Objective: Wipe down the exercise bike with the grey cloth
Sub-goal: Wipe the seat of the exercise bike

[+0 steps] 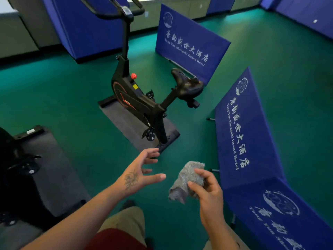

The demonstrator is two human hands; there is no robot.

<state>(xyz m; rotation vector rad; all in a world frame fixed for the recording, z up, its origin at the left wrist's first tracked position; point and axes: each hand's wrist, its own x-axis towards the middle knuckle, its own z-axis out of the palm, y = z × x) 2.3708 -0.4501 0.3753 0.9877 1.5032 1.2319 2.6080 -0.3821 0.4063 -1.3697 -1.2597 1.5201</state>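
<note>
Right hand [207, 190]: low right of view, thumb and fingers pinched round the grey cloth [188, 179], which is bunched, one corner hanging below the grip.

Left hand [142, 170]: low centre, fingers spread and straight, holding nothing, palm turned toward the cloth; the two hands are near each other but apart.

Exercise bike [144, 98]: black frame, stands on a dark mat [126, 123] on the green floor [72, 105], ahead of both hands and well apart from them. Long axis runs from handlebars [115, 9] at upper left to saddle [187, 83] at right; the rear foot of the frame is the nearest part, just beyond the left hand's fingertips in the view. The saddle lies up and slightly left of the cloth hand.

Judgement: wiping not yet begun; cloth touches no part of the bike. The right hand carries the cloth and has the more direct line to the saddle; a forward reach or step looks needed first.

Surroundings: blue hotel banners [243, 127] to the right of the bike.
</note>
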